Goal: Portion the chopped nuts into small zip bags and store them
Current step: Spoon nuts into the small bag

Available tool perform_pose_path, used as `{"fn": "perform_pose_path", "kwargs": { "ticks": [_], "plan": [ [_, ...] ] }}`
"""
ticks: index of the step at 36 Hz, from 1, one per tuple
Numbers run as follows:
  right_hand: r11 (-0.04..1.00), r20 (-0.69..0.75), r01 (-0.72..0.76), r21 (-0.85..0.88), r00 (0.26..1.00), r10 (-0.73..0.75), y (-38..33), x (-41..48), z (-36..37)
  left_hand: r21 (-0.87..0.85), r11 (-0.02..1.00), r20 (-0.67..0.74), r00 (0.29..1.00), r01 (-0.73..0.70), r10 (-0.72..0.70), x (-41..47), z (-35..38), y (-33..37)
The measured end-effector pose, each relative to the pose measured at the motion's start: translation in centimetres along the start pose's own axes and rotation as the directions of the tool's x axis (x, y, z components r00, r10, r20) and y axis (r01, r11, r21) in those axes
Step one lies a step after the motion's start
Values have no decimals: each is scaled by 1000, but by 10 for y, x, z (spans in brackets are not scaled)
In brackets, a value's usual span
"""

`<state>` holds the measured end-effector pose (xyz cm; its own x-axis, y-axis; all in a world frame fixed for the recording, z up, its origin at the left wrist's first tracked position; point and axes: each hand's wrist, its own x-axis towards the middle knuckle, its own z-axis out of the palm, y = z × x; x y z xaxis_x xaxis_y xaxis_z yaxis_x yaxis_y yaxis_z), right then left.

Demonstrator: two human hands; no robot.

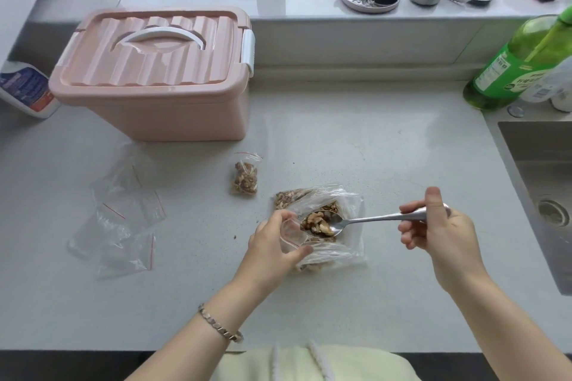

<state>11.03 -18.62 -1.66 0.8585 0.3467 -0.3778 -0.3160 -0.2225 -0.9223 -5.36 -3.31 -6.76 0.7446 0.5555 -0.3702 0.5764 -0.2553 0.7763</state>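
Right hand [442,235] is clamped on the handle of a metal spoon [371,219], thumb up on top, fingers curled beneath, and the bowl is heaped with chopped nuts [317,223]. The spoon's bowl sits right at the mouth of a small zip bag [291,235], which the left hand [270,246] pinches open, fingers above and thumb below the red-striped rim. All of this hangs over the big clear plastic bag [349,204] of nuts lying crumpled on the grey countertop [387,148]. Just behind it and to the left, one filled small bag [244,178] lies flat, apart from the rest. Further left, a loose scatter of empty zip bags [123,216]. At the back left stands the pink storage box [154,80], lid on, white handle down. Sink [541,182] at the right edge, green bottle [507,65] behind it
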Motion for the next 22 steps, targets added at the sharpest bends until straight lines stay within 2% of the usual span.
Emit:
{"fn": "perform_pose_path", "kwargs": {
  "ticks": [5,10,12,15,18,20,22],
  "plan": [
    [991,42,116,-60,993,-114,-23,-4,13,9,1000,-6,1000,0,0,4,1,4],
    [940,155,296,-170,950,-272,-34,-18,29,56,998,-20,1000,-6,7,4,5,12],
    [885,216,390,-255,915,-341,-34,-23,36,53,998,-37,999,-18,20,4,7,15],
    [730,323,567,-382,822,-470,-32,-29,41,42,999,-51,998,-32,34,2,8,18],
    [610,381,679,-410,734,-562,-33,-34,39,32,999,-63,997,-38,40,1,9,14],
    [569,381,713,-410,700,-604,-35,-36,35,25,999,-59,998,-30,32,1,9,11],
    [573,344,724,-384,688,-639,-37,-35,28,14,999,-53,998,-33,33,-1,8,9]
  ]
}}
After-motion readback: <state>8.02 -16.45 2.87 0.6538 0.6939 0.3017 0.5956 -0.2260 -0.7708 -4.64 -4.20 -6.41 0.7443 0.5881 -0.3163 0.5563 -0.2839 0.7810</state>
